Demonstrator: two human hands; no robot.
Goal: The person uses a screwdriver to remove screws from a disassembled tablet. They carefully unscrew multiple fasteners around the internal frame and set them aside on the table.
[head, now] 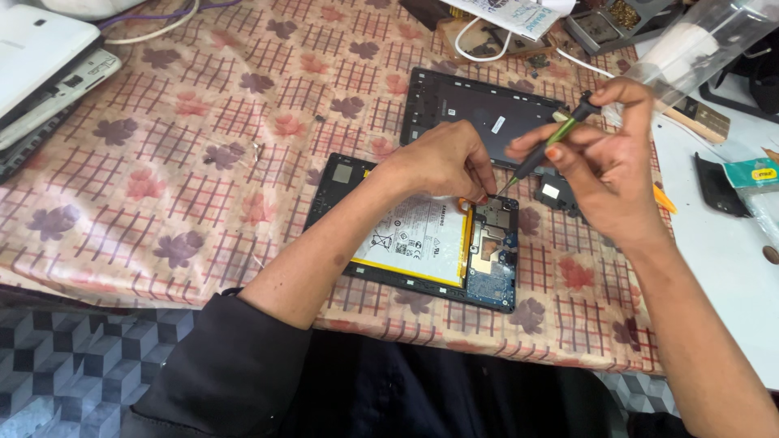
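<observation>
An opened tablet (422, 235) lies flat on a table covered with a leaf-patterned cloth (203, 162), its back removed so that a white, yellow-edged battery (414, 239) and a blue circuit board (493, 259) show. The left hand (446, 161) rests on the upper edge of the tablet, fingers curled down and pressing near the top of the circuit board, just beside an orange strip at the battery's corner; it steadies the device rather than grasping anything. The right hand (604, 166) is closed around a small screwdriver (545, 146) with a black and green handle, pinched between thumb and fingers, the index finger capping its top end. The tool is tilted, its tip pointing down and left to the top of the circuit board, close to the left fingertips. Just behind the tablet lies its dark back cover (479, 109), inner side up, partly hidden by both hands. A white laptop (40, 57) sits at the far left corner, cables and small parts are scattered along the far edge, and a wooden-handled brush (702, 120) lies to the right on a white surface (714, 268).
</observation>
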